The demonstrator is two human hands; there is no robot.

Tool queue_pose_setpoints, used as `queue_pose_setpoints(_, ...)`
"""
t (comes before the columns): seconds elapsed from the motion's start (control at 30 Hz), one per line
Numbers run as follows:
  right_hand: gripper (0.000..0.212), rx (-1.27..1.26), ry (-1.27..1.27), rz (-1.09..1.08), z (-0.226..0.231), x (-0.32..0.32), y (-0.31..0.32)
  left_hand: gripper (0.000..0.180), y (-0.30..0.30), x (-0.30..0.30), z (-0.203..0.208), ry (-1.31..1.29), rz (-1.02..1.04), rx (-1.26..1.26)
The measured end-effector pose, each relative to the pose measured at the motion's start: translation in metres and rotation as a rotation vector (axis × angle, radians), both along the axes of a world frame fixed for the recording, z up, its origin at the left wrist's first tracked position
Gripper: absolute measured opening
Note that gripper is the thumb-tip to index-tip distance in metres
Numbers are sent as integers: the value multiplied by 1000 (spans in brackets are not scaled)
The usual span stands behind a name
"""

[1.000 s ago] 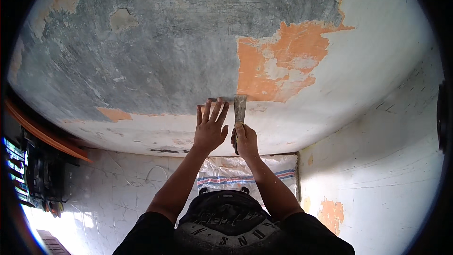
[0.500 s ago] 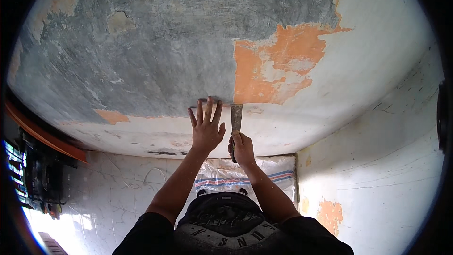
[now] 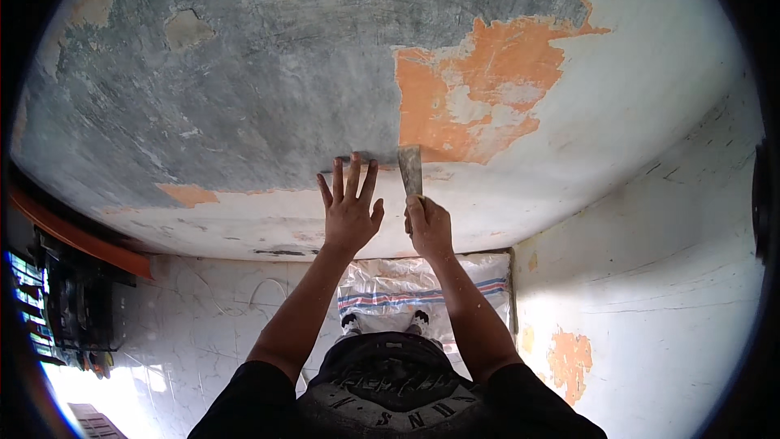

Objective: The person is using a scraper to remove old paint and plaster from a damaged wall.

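In front of me a wall shows bare grey plaster [image 3: 268,97], an orange paint patch [image 3: 431,102] and a whitish coat [image 3: 642,89]. My right hand [image 3: 428,223] is closed round the handle of a scraper [image 3: 411,171], its flat, worn metal blade pointing up. The blade's edge lies at the lower left corner of the orange patch, where it borders the grey. To its left, my left hand [image 3: 350,207] rests with fingers spread against the wall, its fingertips at the lower border of the grey area.
A white sheet with blue and red stripes [image 3: 382,302] covers the floor by my feet. Marble-patterned tiles [image 3: 203,301] lie left of it. An orange-brown ledge [image 3: 73,236] and dark items [image 3: 81,301] stand far left. Another wall with peeling paint [image 3: 642,276] rises at right.
The scraper blade has moved up from below the orange patch onto its lower left corner, and my right hand rose with it. My left hand stays spread on the wall. The view shifted slightly.
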State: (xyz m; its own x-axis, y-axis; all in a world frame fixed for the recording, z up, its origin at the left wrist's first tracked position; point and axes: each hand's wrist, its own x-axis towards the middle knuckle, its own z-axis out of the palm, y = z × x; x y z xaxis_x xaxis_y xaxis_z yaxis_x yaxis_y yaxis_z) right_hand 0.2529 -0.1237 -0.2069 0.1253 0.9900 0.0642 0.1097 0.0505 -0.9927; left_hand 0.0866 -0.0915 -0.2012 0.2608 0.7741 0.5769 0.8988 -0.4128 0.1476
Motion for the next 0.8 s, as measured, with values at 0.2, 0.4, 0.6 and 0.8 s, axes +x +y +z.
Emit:
queue_pose_setpoints(0.2,38,6,165,82,18,-6,-3,74,-3,-1,0,-21,14,-37)
queue_pose_setpoints(0.4,40,-117,202,63,-32,-10,-18,73,-7,-4,6,15,8,-74)
queue_pose_setpoints(0.6,41,-252,235,48,-20,-18,-16,74,-5,-3,2,4,11,-65)
queue_pose_setpoints(0.8,37,65,-60,24,6,-1,0,75,-7,-2,6,30,1,-65)
